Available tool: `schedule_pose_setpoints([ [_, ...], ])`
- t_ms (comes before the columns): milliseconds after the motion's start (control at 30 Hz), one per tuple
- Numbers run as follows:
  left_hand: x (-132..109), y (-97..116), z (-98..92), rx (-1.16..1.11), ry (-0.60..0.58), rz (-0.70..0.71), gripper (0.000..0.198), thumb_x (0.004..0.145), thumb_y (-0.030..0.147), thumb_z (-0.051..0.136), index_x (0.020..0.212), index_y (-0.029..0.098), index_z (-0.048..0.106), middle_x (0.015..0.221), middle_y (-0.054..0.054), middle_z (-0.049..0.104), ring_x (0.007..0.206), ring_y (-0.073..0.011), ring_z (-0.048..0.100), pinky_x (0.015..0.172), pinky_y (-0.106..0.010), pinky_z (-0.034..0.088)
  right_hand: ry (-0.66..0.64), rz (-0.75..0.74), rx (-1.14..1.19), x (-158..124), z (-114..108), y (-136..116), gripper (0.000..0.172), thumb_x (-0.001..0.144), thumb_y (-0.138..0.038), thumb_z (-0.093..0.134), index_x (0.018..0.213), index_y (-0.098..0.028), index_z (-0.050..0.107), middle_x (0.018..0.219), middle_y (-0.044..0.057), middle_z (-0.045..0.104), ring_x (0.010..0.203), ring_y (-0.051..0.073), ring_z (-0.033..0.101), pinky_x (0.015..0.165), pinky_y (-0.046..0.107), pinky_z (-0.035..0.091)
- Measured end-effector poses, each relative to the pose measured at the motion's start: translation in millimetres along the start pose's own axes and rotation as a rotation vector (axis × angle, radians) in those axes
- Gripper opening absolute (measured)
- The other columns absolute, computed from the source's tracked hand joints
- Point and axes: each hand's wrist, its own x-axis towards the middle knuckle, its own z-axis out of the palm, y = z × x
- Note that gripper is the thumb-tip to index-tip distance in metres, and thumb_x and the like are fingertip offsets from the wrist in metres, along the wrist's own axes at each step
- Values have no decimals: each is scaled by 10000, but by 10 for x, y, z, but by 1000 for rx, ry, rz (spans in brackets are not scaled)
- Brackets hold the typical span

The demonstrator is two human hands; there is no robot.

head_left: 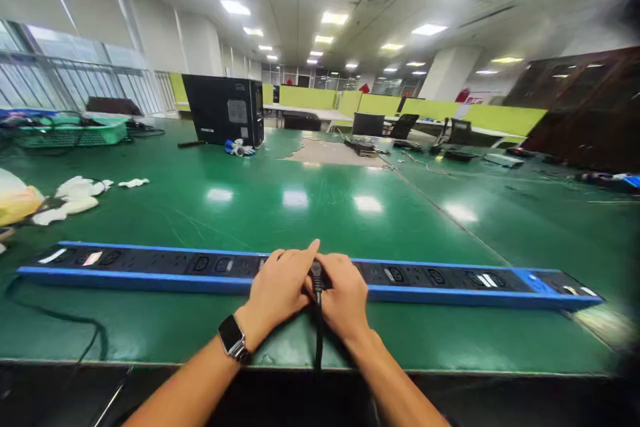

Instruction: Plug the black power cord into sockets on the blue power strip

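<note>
A long blue and black power strip (165,263) lies across the near part of the green table, its sockets facing up. At its middle, a black power plug (317,272) sits between my two hands, its cord (319,340) running down toward me over the table edge. My left hand (280,281), below a wrist with a smartwatch (233,335), is closed against the plug's left side and rests over the strip. From the right, my right hand (344,293) closes around the plug with curled fingers. The plug's front end is hidden, so I cannot tell how far it sits in a socket.
Farther back on the green table (240,213) stand a black computer case (220,110) and a blue and white glove (240,147). A green basket (75,133) of cables is at the left, near white gloves (75,193). Loose electronics (363,145) lie beyond.
</note>
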Motion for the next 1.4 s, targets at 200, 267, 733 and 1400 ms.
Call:
schedule_pose_setpoints([
  [200,3,50,-23,2,36,-20,727,767,391,746,1373,192,398,1232,-98,645,1111,-277,589,964,-412,426,245,229,193,-4,-193,125,337,856,-437,589,1112,-220,624,1055,67,688,928,194,642,849,351,506],
  [267,7,54,-30,-5,37,9,627,748,449,770,1260,203,505,1250,-78,637,1116,-277,581,971,-419,421,266,330,140,-31,-350,307,379,833,-494,602,1081,-209,638,1023,74,694,898,208,649,848,369,504],
  [733,14,62,-28,8,45,20,569,764,473,749,1213,195,537,1225,-61,640,1095,-265,582,962,-425,424,132,251,-171,-198,-825,815,403,875,-578,478,987,-234,658,998,63,719,942,243,640,955,453,422],
  [1400,0,74,-51,14,45,21,544,767,454,749,1198,192,545,1221,-61,644,1074,-269,582,958,-417,422,-21,323,-93,-145,-879,619,383,863,-545,515,1027,-223,641,978,59,720,880,213,668,828,326,487],
])
